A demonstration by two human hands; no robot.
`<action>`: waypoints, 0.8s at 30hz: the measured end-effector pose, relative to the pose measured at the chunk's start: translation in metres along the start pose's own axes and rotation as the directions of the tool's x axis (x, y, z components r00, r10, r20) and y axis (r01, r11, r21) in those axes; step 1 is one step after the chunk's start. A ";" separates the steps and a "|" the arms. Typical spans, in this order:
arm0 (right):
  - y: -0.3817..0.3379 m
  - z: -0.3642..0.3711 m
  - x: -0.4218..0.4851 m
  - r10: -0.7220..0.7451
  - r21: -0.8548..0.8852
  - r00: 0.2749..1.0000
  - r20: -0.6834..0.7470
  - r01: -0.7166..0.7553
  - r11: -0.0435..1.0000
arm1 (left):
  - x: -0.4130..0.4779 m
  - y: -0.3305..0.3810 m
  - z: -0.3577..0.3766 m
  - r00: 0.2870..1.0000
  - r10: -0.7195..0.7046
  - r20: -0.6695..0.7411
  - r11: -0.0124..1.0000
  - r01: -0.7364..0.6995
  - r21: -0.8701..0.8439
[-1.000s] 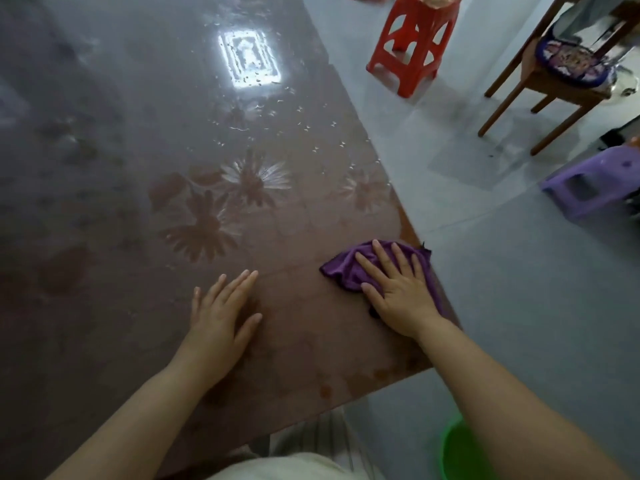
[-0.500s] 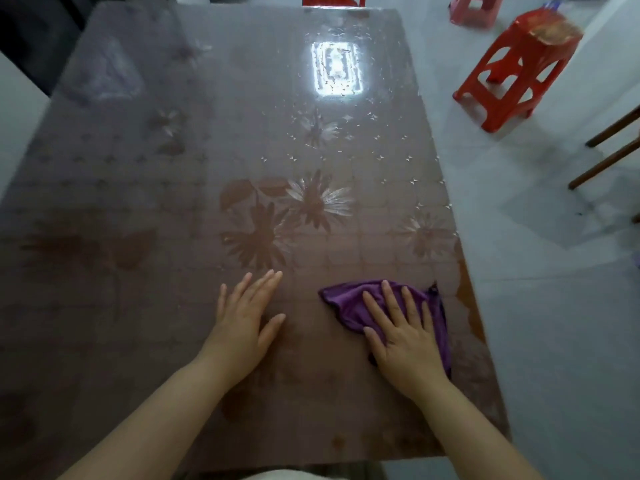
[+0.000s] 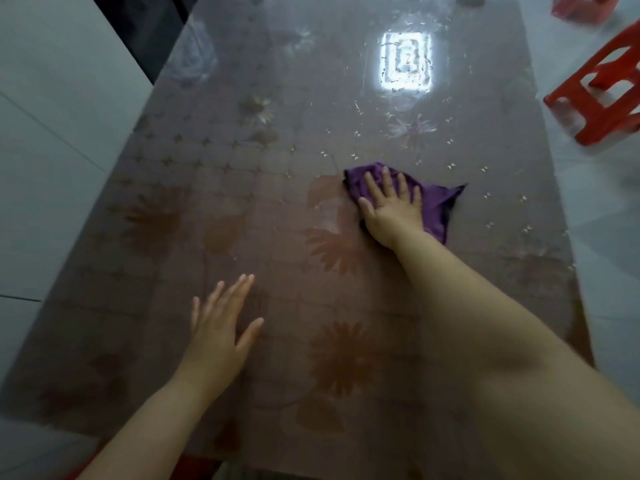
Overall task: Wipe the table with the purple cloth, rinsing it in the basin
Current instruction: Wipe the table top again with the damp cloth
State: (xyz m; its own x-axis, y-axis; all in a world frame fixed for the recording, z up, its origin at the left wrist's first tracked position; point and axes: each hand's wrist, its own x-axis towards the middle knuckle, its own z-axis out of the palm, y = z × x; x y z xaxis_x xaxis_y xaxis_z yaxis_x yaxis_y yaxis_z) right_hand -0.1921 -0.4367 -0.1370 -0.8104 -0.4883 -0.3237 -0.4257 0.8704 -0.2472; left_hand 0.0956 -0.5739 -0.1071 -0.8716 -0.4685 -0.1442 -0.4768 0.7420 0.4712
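The purple cloth [image 3: 437, 202] is pressed to the middle of the bench [image 3: 242, 174] by the right hand [image 3: 391, 206], fingers straight and spread. The left hand [image 3: 221, 327] is laid flat nearer, holding nothing. Being ungripped, the cloth may be bunched or lost on the glossy surface.

The cloth [image 3: 437, 202] lies on the table [image 3: 242, 174] under the right hand [image 3: 393, 211], left hand [image 3: 221, 329] nearer, probably a stool [image 3: 604, 95] rightward
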 end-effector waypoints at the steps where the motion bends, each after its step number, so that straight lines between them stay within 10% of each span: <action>1: -0.027 0.009 -0.004 -0.092 -0.010 0.996 0.009 0.092 0.996 | 0.000 -0.005 -0.002 1.000 -0.014 -0.015 1.000 0.014 0.006; 10: -0.080 0.071 -0.155 -0.601 0.027 0.777 0.186 0.607 0.794 | -0.002 0.031 0.019 0.990 0.080 0.112 0.989 -0.065 -0.135; 13: -0.010 0.062 -0.180 -0.611 0.036 0.772 0.174 0.615 0.788 | -0.013 0.078 0.047 0.941 0.186 0.282 0.961 -0.115 -0.253; 18: 0.120 0.023 -0.164 -0.264 -0.038 0.962 0.064 0.267 0.963 | -0.019 0.179 0.103 0.919 0.260 0.296 0.949 -0.187 -0.253; 24: 0.204 -0.011 -0.244 -0.471 0.355 0.880 0.066 0.420 0.835 | -0.026 0.318 0.160 0.917 0.237 0.322 0.940 -0.132 -0.314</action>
State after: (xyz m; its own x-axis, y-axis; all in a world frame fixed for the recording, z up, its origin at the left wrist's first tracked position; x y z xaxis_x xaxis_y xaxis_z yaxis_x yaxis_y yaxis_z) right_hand -0.0854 -0.1394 -0.0985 -0.4861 -0.8435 -0.2285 -0.5535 0.4995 -0.6665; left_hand -0.0515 -0.2494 -0.0929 -0.9485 -0.0997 -0.3008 -0.2972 0.6089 0.7355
